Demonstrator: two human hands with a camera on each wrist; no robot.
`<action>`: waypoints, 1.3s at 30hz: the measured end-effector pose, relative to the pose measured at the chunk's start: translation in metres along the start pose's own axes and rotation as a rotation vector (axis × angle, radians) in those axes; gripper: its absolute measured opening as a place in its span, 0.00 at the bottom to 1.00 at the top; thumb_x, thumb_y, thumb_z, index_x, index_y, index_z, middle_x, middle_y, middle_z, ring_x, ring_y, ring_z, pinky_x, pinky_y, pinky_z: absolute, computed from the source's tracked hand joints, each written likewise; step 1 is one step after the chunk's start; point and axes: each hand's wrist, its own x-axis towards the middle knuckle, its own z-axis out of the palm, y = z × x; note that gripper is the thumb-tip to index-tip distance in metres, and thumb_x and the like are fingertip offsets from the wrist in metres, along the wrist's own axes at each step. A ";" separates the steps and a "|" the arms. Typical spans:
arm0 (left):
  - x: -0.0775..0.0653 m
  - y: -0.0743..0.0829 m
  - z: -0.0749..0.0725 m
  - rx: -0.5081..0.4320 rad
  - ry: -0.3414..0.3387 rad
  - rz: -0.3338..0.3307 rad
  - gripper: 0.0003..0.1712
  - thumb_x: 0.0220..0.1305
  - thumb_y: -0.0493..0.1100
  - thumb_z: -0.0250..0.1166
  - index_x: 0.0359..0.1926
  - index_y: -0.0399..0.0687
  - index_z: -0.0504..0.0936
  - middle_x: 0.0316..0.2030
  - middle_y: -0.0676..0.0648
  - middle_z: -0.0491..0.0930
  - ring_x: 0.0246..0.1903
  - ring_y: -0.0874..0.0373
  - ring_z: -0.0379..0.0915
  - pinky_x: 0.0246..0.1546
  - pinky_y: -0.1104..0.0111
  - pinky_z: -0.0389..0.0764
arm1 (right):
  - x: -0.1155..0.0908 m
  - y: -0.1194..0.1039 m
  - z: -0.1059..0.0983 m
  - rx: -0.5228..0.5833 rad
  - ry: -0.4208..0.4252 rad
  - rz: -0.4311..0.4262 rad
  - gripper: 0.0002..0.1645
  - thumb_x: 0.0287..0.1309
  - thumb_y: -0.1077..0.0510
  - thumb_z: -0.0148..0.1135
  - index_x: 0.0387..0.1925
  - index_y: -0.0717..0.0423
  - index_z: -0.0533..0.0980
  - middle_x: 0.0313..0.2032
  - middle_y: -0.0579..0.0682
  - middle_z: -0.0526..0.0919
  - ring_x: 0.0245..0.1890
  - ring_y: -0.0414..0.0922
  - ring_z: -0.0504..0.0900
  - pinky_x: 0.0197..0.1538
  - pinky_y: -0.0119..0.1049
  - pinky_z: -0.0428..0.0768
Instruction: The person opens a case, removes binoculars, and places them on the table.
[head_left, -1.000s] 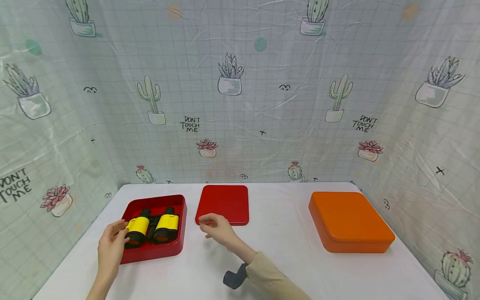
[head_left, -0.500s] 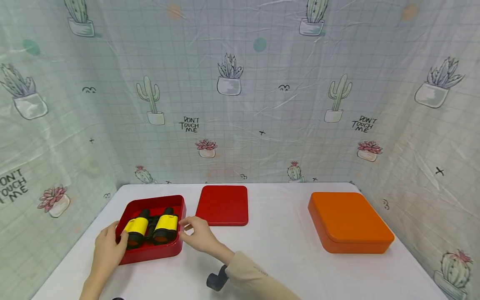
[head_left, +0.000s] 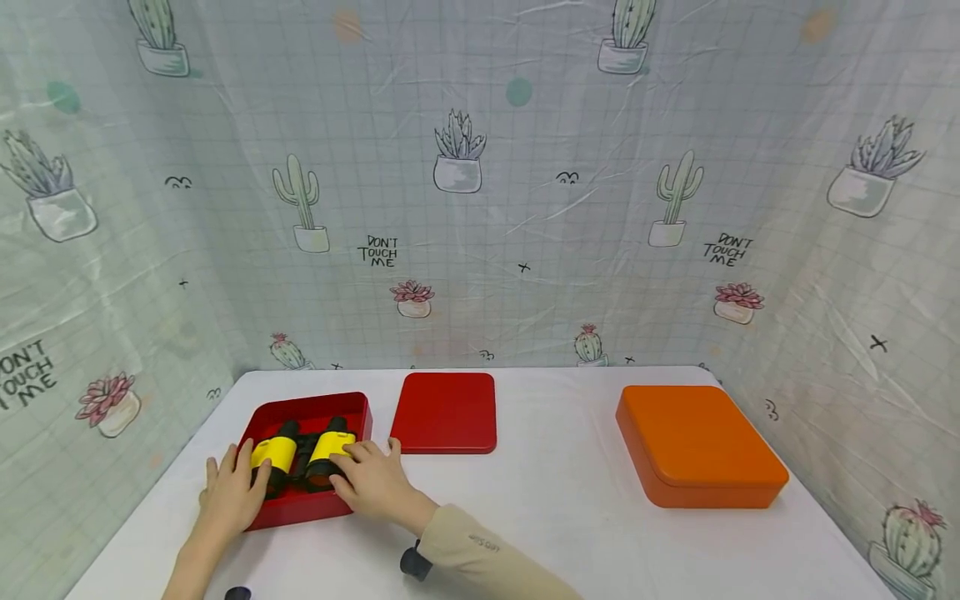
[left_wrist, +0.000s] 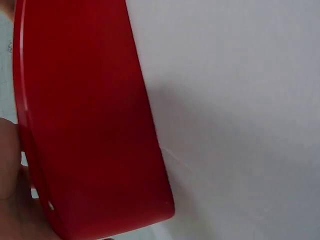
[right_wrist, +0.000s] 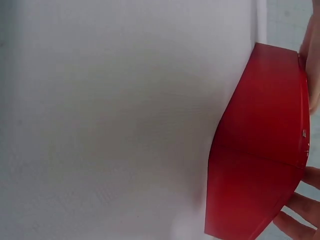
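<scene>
Yellow and black binoculars [head_left: 303, 457] are held within a red open-topped box [head_left: 300, 510] at the left of the white bench [head_left: 555, 458], laid flat with the wider ends turned towards the person. The left hand [head_left: 228, 500] is placed over the box's left side, its fingers spread and its thumb brought near the left barrel. The right hand [head_left: 375, 483] is set over the right wall of the box, and the near part of the right barrel is partly covered by its spread fingers. In neither hand is the grip seen curled round anything; whether the barrels are touched cannot be told. In the wrist views, fingers are shown at the rim, and the outer walls of the box are seen resting on the bench.

A flat red panel [head_left: 446, 412] is laid just right of the box and farther back. An orange box [head_left: 701, 446] is placed well apart at the right. The right forearm is covered by a beige sleeve [head_left: 487, 552]. The bench is surrounded by a pale curtain [head_left: 525, 217] printed with potted cacti
</scene>
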 end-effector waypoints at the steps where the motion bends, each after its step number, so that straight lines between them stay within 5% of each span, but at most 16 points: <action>1: 0.001 -0.001 -0.001 0.011 -0.002 -0.002 0.36 0.67 0.51 0.38 0.64 0.26 0.45 0.60 0.20 0.43 0.57 0.18 0.35 0.48 0.28 0.47 | 0.001 -0.001 0.002 -0.022 -0.008 -0.002 0.22 0.63 0.41 0.39 0.56 0.34 0.68 0.53 0.38 0.73 0.55 0.36 0.66 0.54 0.50 0.64; 11: 0.006 -0.011 -0.004 0.030 -0.055 -0.013 0.38 0.68 0.54 0.35 0.64 0.25 0.42 0.62 0.23 0.42 0.54 0.14 0.31 0.44 0.26 0.46 | 0.012 -0.006 0.008 -0.116 -0.036 0.004 0.23 0.62 0.38 0.39 0.56 0.32 0.67 0.46 0.38 0.75 0.51 0.39 0.62 0.49 0.44 0.64; 28: 0.007 -0.009 0.003 0.060 -0.067 -0.031 0.42 0.65 0.61 0.34 0.65 0.31 0.41 0.64 0.26 0.39 0.57 0.17 0.27 0.45 0.25 0.43 | 0.036 -0.007 0.002 -0.173 -0.174 0.032 0.31 0.52 0.31 0.46 0.57 0.32 0.66 0.57 0.38 0.69 0.55 0.39 0.66 0.60 0.55 0.61; 39: 0.005 -0.006 0.001 0.058 -0.077 -0.045 0.42 0.65 0.60 0.36 0.66 0.33 0.40 0.64 0.26 0.38 0.57 0.18 0.25 0.45 0.25 0.39 | 0.045 -0.008 0.003 -0.307 -0.292 0.020 0.35 0.49 0.24 0.37 0.61 0.22 0.56 0.62 0.37 0.64 0.60 0.39 0.65 0.63 0.57 0.55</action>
